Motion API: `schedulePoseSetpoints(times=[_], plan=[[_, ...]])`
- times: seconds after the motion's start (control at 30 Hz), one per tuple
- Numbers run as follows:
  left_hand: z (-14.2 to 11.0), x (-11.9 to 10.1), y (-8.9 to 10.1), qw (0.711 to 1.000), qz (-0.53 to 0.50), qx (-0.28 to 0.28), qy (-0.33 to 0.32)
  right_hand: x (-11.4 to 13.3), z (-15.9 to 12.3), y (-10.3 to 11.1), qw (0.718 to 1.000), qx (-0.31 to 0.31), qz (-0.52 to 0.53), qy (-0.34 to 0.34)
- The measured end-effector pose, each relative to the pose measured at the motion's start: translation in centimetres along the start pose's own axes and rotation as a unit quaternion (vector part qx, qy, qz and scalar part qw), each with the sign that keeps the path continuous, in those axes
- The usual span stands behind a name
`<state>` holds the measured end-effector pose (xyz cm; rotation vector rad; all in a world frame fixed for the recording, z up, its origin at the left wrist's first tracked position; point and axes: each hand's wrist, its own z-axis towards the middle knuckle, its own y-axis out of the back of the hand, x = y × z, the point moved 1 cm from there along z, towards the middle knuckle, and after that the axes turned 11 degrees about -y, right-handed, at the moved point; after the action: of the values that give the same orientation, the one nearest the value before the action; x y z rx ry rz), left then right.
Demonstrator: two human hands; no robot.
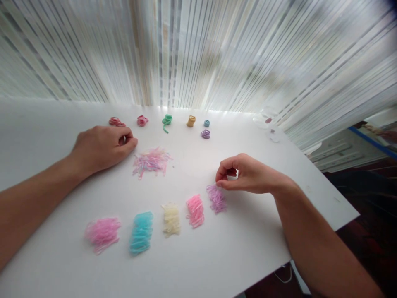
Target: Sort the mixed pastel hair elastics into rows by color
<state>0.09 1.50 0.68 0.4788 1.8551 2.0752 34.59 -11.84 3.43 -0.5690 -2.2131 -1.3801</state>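
A mixed heap of thin pastel elastic bands (pixel 151 160) lies mid-table. My left hand (pixel 104 147) rests on the table just left of it, fingers curled closed; whether it holds anything is hidden. My right hand (pixel 245 173) pinches thumb and finger together directly above the purple pile (pixel 216 198), touching its top. In the near row lie sorted piles: pink (pixel 103 233), turquoise (pixel 141 232), cream (pixel 171 219) and bright pink (pixel 195 210).
Along the far side sit small bundles of thicker bands: red (pixel 115 121), pink (pixel 142 120), green (pixel 166 120), tan (pixel 191 121), blue (pixel 206 123), purple (pixel 205 134). Clear lids (pixel 268 120) lie at the right. Vertical blinds hang behind. The white table's edge (pixel 341 221) drops away right.
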Motion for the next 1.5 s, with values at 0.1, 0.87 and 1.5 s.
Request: schedulePoseSetpoints(times=[0.1, 0.87, 1.5], plan=[[0.0, -0.1, 0.0, 1.0, 0.0, -0.003, -0.002, -0.1, -0.1, -0.2, 1.0, 0.007, -0.002, 0.005], [-0.1, -0.2, 0.1, 1.0, -0.02, -0.013, -0.017, -1.6, 2.2, -0.5, 0.978, -0.175, 0.116, 0.012], [-0.4, -0.2, -0.2, 0.998, -0.059, -0.029, -0.016, 4.4, 10.7, -4.0, 0.97, -0.149, 0.116, 0.151]])
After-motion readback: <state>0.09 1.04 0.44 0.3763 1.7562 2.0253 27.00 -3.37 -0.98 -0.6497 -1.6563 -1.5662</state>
